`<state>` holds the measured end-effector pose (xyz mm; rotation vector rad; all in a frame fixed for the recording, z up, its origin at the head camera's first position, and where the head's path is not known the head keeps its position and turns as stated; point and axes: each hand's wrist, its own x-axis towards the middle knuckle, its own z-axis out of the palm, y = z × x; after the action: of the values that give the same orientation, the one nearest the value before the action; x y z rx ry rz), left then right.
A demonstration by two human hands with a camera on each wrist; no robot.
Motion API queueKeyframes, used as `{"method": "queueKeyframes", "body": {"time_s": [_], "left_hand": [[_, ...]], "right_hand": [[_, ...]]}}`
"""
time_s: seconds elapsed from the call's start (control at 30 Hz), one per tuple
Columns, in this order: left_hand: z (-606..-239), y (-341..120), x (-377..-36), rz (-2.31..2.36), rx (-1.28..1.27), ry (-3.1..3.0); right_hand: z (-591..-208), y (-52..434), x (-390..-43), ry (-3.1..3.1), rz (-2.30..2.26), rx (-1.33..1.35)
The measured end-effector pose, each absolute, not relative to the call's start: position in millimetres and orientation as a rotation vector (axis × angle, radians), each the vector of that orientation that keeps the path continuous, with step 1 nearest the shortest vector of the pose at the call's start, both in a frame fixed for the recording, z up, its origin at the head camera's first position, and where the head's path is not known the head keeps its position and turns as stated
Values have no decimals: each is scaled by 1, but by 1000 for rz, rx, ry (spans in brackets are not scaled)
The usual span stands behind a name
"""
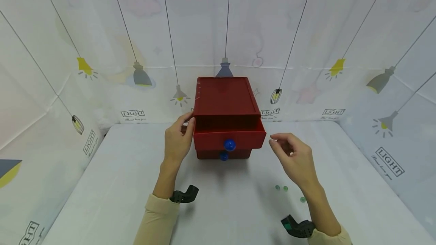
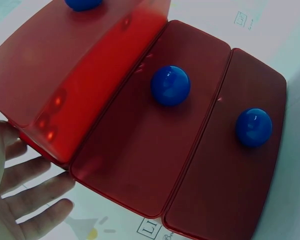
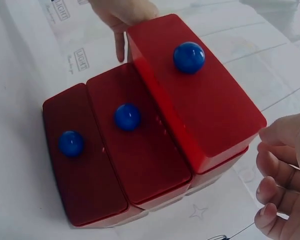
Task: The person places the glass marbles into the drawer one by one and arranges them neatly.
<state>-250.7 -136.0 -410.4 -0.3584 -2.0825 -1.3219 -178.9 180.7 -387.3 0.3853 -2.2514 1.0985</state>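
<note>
a: head view has your red drawer chest [image 1: 225,101] at twelve o'clock on the surface [image 1: 221,207], top drawer [image 1: 229,134] slid partway out toward you, its blue knob [image 1: 229,144] facing six o'clock. the drawers below look flush, as far as i can tell.

b: and your hands?

a: your left hand [image 1: 178,141] rests against the chest's nine o'clock side at the top drawer, fingers fairly straight, thumb up by the lid edge. it braces rather than clamps. your right hand [image 1: 293,156] hangs at three o'clock, apart from the drawer, fingers loosely curled and holding nothing.

b: what could go wrong?

a: my guess: the chest looks light, so a pull on that knob with the left hand only leaning could drag the whole thing toward six o'clock. the drawer is also well out; pulled much further it might tip or drop free. and the small green beads [image 1: 281,188] sit near your right forearm at five o'clock, so a careless sweep could scatter them.

b: pose otherwise?

a: both forearms come in from six o'clock, wrists low, the right palm turned inward toward the chest.
</note>
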Motion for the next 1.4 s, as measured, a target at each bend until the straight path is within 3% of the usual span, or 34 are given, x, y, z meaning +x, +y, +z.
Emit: {"method": "queueKeyframes", "body": {"time_s": [1.4], "left_hand": [[-410,-136,-250,-1315,-340,-2102]], "right_hand": [[-407,206,-193,-2785,1058,625]]}}
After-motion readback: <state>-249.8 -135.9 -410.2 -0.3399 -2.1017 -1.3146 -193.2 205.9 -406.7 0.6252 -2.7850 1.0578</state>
